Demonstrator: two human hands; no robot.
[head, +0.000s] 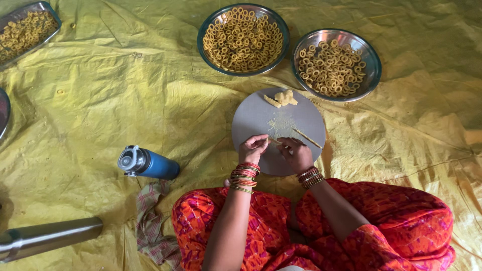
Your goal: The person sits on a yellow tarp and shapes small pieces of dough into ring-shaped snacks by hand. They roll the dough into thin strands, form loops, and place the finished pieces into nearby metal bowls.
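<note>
Steel: two round bowls (243, 11) (374, 62), one grey board (256, 120).

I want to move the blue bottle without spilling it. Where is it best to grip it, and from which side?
Probably best to grip the blue bottle around the middle of its blue body, from above. It lies on its side on the yellow sheet, its grey cap pointing left, so the round body is open to fingers closing across it. The cap looks uneven, a poorer hold.

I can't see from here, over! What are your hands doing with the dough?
Left hand and right hand pinch a thin dough strip together over the round board. Dough lump at far edge. Nothing in the way.
</note>
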